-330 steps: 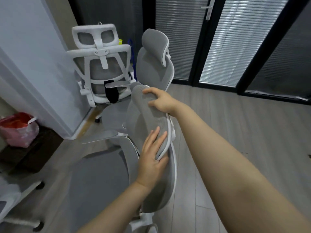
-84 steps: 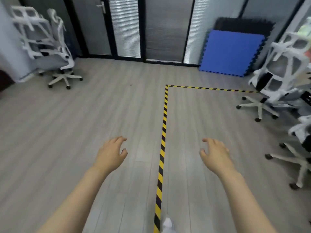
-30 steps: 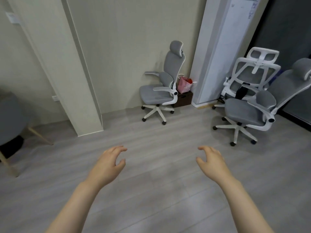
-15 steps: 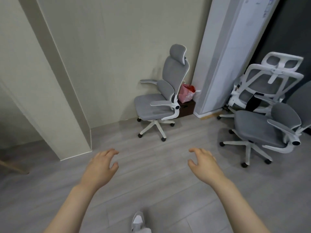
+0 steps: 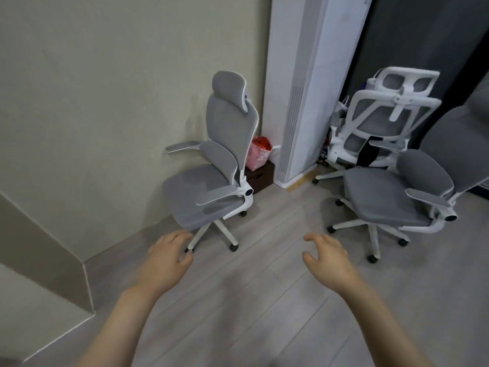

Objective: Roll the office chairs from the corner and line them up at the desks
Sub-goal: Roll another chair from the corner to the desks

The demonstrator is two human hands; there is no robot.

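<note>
- my left hand (image 5: 168,256) is out in front of me over the grey plank floor (image 5: 254,300), fingers loosely curved and spread, holding nothing.
- my right hand (image 5: 326,256) is out level with it, well apart from it, fingers likewise relaxed and empty.
- the nearest grey chair (image 5: 211,168) stands against the beige wall (image 5: 105,88), just beyond my left hand; its seat faces left, both armrests are out, and its white star base sits on the floor by the wall's foot.
- a second grey chair (image 5: 397,202) stands at the right, beyond my right hand, its back running off the right edge of the view.
- behind it a third chair (image 5: 383,123) shows its white frame back and headrest, close to the dark wall.
- a tall white column unit (image 5: 304,102) stands between the first chair and the other two.
- tucked behind the first chair, beside the column's foot, a pink and red bag (image 5: 258,154) sits on what looks like a dark box (image 5: 260,177).
</note>
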